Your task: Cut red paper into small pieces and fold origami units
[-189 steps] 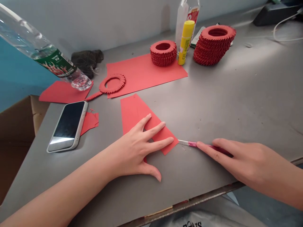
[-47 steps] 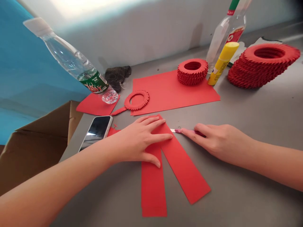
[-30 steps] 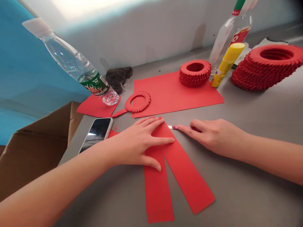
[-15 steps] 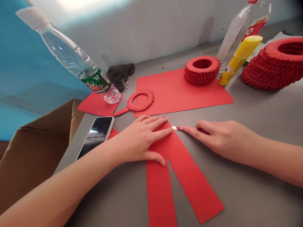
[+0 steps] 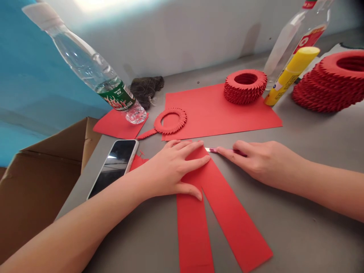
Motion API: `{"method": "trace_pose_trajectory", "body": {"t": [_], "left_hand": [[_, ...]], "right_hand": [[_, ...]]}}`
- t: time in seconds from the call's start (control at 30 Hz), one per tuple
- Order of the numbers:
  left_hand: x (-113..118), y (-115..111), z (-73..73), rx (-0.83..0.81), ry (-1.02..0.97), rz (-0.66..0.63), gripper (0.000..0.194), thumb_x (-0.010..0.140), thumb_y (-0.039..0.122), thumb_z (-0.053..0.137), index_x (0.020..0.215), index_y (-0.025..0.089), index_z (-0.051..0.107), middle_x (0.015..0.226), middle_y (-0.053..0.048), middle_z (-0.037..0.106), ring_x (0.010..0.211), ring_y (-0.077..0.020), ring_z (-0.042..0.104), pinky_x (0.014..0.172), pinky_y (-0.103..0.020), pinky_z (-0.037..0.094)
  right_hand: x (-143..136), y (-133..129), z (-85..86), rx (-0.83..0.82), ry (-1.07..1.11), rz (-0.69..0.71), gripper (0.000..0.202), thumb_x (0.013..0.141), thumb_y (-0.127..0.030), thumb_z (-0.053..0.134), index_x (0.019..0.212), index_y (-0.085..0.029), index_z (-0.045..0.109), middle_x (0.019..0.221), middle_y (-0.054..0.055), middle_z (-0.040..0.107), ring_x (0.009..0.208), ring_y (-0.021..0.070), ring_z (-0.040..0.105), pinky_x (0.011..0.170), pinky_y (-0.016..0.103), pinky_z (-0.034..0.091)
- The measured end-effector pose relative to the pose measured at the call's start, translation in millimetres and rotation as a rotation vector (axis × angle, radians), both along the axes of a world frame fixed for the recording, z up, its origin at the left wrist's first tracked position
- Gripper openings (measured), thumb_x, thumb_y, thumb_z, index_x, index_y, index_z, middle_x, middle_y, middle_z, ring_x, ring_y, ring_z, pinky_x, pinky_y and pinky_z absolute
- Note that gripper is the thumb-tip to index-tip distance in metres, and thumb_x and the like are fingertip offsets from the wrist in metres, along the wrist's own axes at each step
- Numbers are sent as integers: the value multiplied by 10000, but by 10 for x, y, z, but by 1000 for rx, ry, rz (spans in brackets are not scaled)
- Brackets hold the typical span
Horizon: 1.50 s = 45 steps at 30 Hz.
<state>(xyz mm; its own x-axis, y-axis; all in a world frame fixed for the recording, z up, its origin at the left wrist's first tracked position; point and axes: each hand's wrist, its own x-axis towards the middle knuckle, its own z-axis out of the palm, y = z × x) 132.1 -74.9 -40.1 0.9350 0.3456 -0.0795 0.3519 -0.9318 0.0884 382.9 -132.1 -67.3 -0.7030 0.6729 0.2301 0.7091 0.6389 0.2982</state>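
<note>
My left hand [image 5: 176, 167] lies flat with its fingers spread, pressing on red paper that is partly split into two long strips. One red strip [image 5: 239, 216] slants toward the lower right, and the other strip [image 5: 193, 235] runs straight toward me; they join under my palm. My right hand [image 5: 264, 161] is closed around a purple-handled craft knife [image 5: 216, 150]. The knife's pale blade points left, its tip at the paper's right edge beside my left fingertips. Most of the handle is hidden in my fingers.
A phone [image 5: 113, 167] lies left of my forearm. Behind are a folded-paper ring [image 5: 182, 125], a red sheet [image 5: 204, 113], a ring stack [image 5: 246, 98], a glue stick [image 5: 292, 76], a larger ring stack [image 5: 327, 91], a water bottle [image 5: 116, 94] and a cardboard box [image 5: 36, 182].
The knife tip has moved slightly up and left along the paper's edge, toward its far corner. My left hand stays on the paper. The whole view has shifted a little.
</note>
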Motion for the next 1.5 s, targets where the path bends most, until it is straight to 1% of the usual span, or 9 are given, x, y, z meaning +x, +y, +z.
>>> {"method": "trace_pose_trajectory", "body": {"t": [0.17, 0.3, 0.5, 0.67, 0.83, 1.03, 1.23, 1.33, 1.5], "left_hand": [[9, -38, 7, 23, -13, 13, 774, 697, 722, 380, 1284, 218, 404, 1318, -182, 356, 1196, -318, 357, 954, -472, 274], [7, -57, 10, 38, 5, 17, 774, 702, 721, 366, 1291, 220, 389, 1277, -174, 397, 1179, -317, 373, 961, -492, 261], [9, -71, 9, 41, -3, 14, 771, 714, 714, 359, 1296, 209, 379, 1292, -157, 391, 1169, -301, 387, 948, -449, 293], [5, -71, -6, 47, 1, 23, 773, 714, 720, 345, 1300, 218, 372, 1305, -153, 382, 1175, -299, 383, 961, -444, 279], [5, -70, -7, 49, 9, 26, 771, 714, 723, 336, 1293, 216, 385, 1304, -161, 377, 1179, -308, 375, 951, -452, 286], [10, -76, 8, 42, 2, 29, 769, 716, 718, 342, 1291, 210, 387, 1291, -172, 384, 1169, -315, 385, 929, -456, 306], [14, -82, 18, 31, -16, 36, 751, 718, 710, 357, 1278, 211, 404, 1287, -168, 389, 1170, -321, 383, 925, -456, 315], [11, -87, 17, 31, -30, 32, 739, 719, 703, 374, 1272, 213, 412, 1281, -157, 402, 1174, -315, 385, 938, -447, 310], [14, -92, 24, 34, -33, 36, 736, 723, 691, 395, 1282, 212, 399, 1305, -139, 400, 1210, -298, 362, 977, -432, 287]], "right_hand": [[-15, 31, 5, 7, -5, 4, 460, 802, -74, 356, 1246, -162, 440, 728, 17, 535, 470, 80, 377, 470, 247, 193], [-19, 30, 9, 3, -2, -4, 468, 807, -70, 346, 1255, -171, 431, 736, 15, 534, 471, 78, 372, 474, 247, 200], [-19, 17, 7, 9, -11, -1, 457, 809, -75, 353, 1251, -158, 435, 729, 18, 538, 495, 86, 404, 480, 247, 217], [-21, 14, 33, 16, -25, 6, 447, 805, -62, 357, 1233, -144, 454, 721, 20, 534, 525, 95, 437, 485, 247, 234], [-6, 17, 34, 0, -36, 14, 453, 804, -63, 357, 1245, -127, 438, 738, 24, 532, 558, 103, 473, 478, 253, 237], [1, 37, 32, 2, -29, -10, 461, 793, -61, 370, 1241, -142, 443, 729, 19, 533, 528, 97, 446, 471, 254, 224], [-29, 106, 21, -2, -21, -7, 457, 795, -77, 371, 1242, -132, 445, 744, 33, 537, 501, 95, 409, 462, 243, 232], [-38, 127, -6, 4, -6, -13, 461, 793, -85, 382, 1247, -134, 444, 757, 46, 543, 510, 100, 420, 452, 246, 213], [-52, 130, -22, 12, -5, -38, 471, 794, -91, 391, 1256, -162, 447, 749, 49, 545, 446, 85, 354, 440, 259, 166]]}}
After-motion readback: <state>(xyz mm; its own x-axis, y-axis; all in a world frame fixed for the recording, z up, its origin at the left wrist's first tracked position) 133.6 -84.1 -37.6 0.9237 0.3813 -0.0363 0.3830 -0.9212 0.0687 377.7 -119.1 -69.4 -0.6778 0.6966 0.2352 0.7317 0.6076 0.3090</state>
